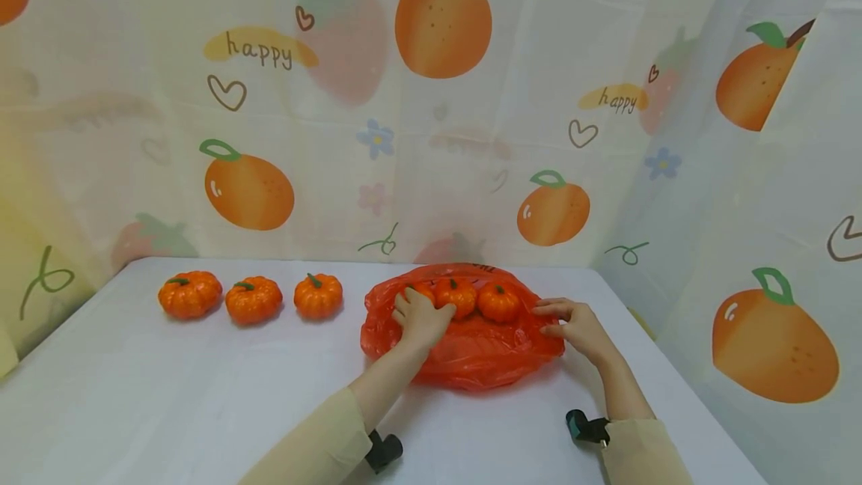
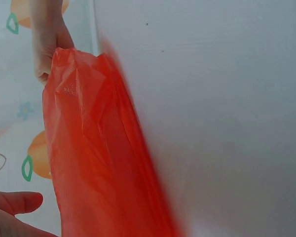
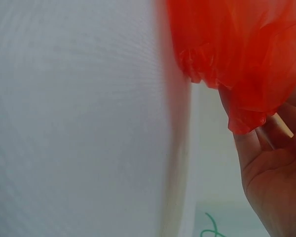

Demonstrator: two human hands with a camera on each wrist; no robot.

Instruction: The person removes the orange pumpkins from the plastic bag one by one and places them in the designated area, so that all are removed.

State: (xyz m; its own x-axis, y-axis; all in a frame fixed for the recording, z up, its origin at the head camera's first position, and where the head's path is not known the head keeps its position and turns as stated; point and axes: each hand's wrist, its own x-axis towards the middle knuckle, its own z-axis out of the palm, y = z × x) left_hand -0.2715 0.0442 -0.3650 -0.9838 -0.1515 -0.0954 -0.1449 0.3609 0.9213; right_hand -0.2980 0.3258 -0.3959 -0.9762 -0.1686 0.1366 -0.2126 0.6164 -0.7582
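A crumpled red plastic bag [image 1: 465,365] lies with its mouth open on the table. Inside it, small orange pumpkins sit in a row: one at the left [image 1: 423,289], one in the middle [image 1: 456,296] and one at the right [image 1: 498,304]. My left hand [image 1: 423,320] reaches into the bag's left side over the left pumpkin, partly covering it. Its thumb [image 2: 22,201] is stretched out straight, overlapping the middle pumpkin in the head view. At the bag's right edge my right hand [image 1: 578,326] pinches the plastic, its fingers [image 3: 246,148] behind the red film.
Left of the bag, three more small pumpkins stand in a row: a far-left pumpkin [image 1: 191,296], a centre pumpkin [image 1: 254,301] and a pumpkin nearer the bag [image 1: 318,296]. The white table [image 1: 202,403] ends at a fruit-printed curtain [image 1: 438,133] behind and at the right.
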